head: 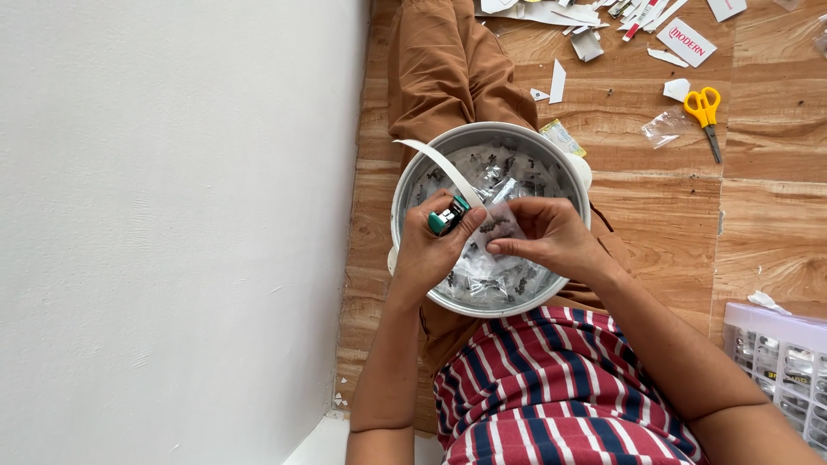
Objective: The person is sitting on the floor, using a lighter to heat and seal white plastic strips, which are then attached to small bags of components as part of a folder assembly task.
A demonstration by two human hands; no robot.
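many paper scraps [594, 17] beside scissors [705, 112]

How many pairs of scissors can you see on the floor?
1. The yellow-handled scissors lie on the wooden floor at the upper right, beside a scrap of clear plastic. Others could be hidden under the paper scraps at the top.

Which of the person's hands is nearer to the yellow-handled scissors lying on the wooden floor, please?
The right hand. It pinches a clear plastic bag over the metal bowl, on the side toward the scissors. The left hand, gripping a green stapler, is farther away.
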